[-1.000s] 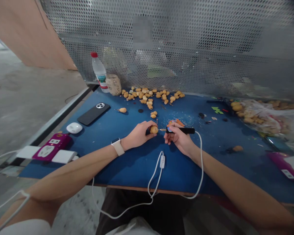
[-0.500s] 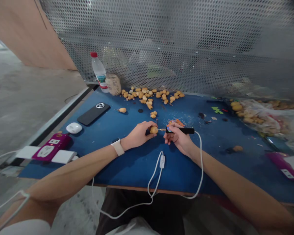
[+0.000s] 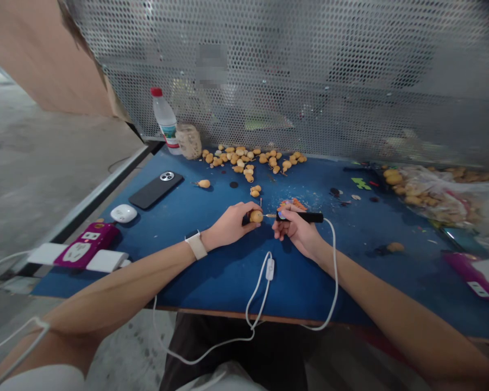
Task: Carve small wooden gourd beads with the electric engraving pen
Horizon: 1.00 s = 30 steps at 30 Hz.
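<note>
1. Spreading across the view, a blue table (image 3: 212, 277) is backed by a perforated metal screen (image 3: 277, 65).
2. At the table's right, a clear plastic bag (image 3: 444, 187) is seen, with tan items inside.
3. Along the screen's foot, a band of loose gourds (image 3: 240, 157) is strewn.
4. The left hand (image 3: 230, 224) is curled, with 1 tan gourd (image 3: 256, 216) pinched between thumb and fingers near the table's middle.
5. The right hand (image 3: 299, 231) is closed pen-fashion around 1 black tool (image 3: 312, 217), from whose rear a white cord (image 3: 334, 277) is led.
6. The tool's thin tip (image 3: 270, 215) is pointed at the pinched gourd's right side; whether contact is made cannot be told.
</note>
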Each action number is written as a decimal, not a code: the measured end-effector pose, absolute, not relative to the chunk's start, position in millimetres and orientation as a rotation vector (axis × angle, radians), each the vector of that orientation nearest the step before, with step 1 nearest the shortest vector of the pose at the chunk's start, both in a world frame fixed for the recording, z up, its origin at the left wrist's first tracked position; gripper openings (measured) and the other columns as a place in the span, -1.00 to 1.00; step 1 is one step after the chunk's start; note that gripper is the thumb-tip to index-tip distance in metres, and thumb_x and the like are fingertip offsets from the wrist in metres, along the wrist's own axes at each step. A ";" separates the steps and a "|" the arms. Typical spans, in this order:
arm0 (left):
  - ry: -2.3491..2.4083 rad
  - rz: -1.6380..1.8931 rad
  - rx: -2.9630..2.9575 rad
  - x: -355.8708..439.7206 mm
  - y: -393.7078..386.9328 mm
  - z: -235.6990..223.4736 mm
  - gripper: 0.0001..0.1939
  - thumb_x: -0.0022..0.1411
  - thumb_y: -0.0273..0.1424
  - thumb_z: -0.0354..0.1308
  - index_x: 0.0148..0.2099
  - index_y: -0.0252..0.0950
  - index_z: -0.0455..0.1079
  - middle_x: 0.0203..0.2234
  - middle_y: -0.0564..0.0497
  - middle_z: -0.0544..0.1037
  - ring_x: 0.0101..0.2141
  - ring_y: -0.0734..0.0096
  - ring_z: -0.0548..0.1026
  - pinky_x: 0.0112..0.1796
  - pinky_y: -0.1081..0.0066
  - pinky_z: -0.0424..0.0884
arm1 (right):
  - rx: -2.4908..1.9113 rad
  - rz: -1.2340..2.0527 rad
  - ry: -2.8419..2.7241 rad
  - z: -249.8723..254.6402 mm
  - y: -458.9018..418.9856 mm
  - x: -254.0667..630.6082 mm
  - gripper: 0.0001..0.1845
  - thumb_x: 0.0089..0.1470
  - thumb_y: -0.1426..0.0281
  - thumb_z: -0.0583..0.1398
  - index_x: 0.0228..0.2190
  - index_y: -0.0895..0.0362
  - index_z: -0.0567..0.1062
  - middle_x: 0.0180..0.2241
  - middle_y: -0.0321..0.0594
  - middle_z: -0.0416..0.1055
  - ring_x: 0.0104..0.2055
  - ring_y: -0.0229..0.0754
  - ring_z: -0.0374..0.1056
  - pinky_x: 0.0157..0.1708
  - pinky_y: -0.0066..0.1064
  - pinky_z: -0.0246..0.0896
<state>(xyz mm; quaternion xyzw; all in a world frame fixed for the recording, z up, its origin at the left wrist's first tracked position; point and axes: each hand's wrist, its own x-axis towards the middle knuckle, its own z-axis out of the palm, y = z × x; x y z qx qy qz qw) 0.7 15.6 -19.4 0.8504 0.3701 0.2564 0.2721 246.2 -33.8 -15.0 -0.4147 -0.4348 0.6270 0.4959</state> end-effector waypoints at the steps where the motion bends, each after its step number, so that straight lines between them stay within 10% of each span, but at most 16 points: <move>1: 0.995 0.690 2.290 0.6 15.7 -19.5 -0.71 0.45 -0.39 0.40 0.17 -0.16 0.57 0.02 -0.02 0.77 -0.01 0.13 0.70 0.09 0.16 0.58 | -1.004 1.516 -1.057 -15.6 -33.6 246.7 -0.47 0.10 -0.01 0.55 -0.39 -0.01 0.40 -0.50 -0.33 0.64 -0.56 -0.20 0.56 -0.58 -0.45 0.37; 30: 0.985 0.716 2.275 0.2 16.1 -20.2 -0.71 0.44 -0.38 0.40 0.16 -0.15 0.57 -0.02 -0.01 0.77 -0.05 0.16 0.71 0.03 0.21 0.60 | -1.008 1.518 -1.066 -16.8 -32.9 247.4 -0.49 0.12 -0.03 0.54 -0.35 -0.02 0.43 -0.50 -0.34 0.64 -0.55 -0.19 0.55 -0.58 -0.43 0.38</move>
